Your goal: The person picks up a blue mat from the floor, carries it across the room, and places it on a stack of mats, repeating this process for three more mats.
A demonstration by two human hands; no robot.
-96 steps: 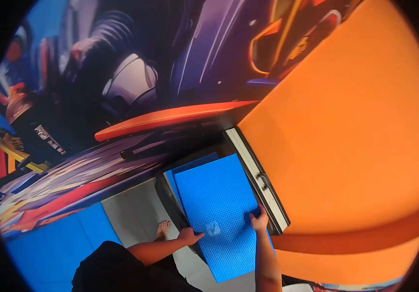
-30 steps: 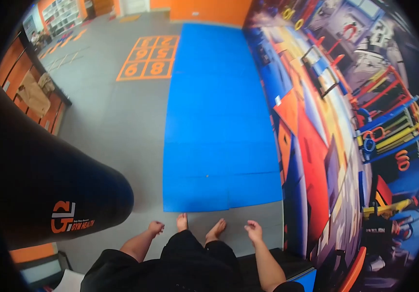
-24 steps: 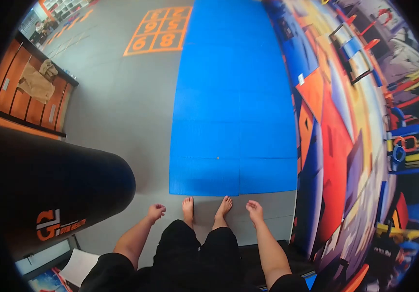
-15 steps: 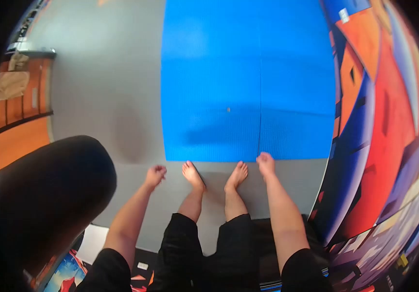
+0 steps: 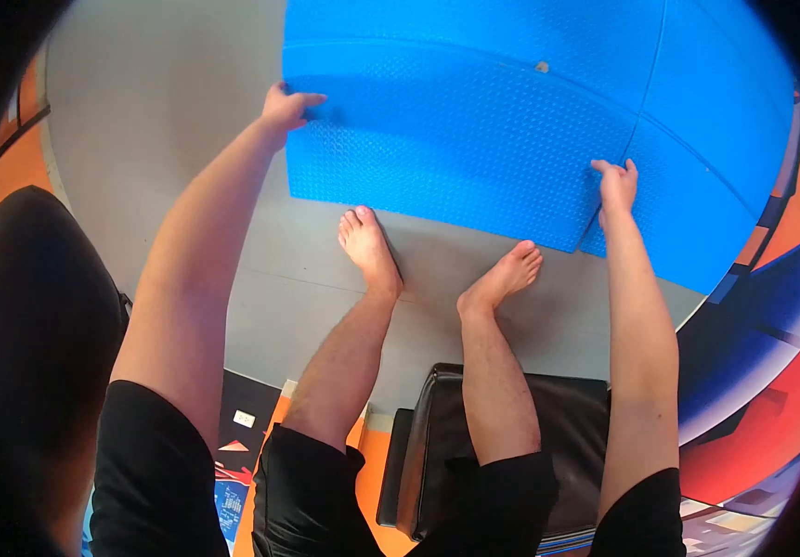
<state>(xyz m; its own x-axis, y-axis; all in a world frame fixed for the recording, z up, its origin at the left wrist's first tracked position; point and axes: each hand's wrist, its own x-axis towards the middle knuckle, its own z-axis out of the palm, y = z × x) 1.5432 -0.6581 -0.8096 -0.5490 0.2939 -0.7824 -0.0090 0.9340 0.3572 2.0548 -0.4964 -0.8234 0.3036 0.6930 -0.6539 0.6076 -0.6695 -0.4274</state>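
A blue textured floor mat (image 5: pixel 455 130) lies in front of my bare feet. My left hand (image 5: pixel 286 110) is at its left edge, fingers apart, with fingertips reaching over the blue surface. At the seam on the right, my right hand (image 5: pixel 616 188) has its thumb and a finger spread, one to each side of the dark line. A second blue panel (image 5: pixel 715 204) continues beyond that seam. Near the mat's front edge, the seam shows as a narrow gap. A small pale spot (image 5: pixel 542 67) marks the mat farther off.
My feet rest on grey floor (image 5: pixel 298 278) just short of the mat. Behind my legs is a black padded seat (image 5: pixel 567 404). A large black padded object (image 5: pixel 42 325) stands at left, and a colourful printed wall (image 5: pixel 762 325) runs along the right.
Both hands have moved forward from near my feet to over the mat, their fingers spreading. My view has come closer to the mat, which now appears larger and tilted.
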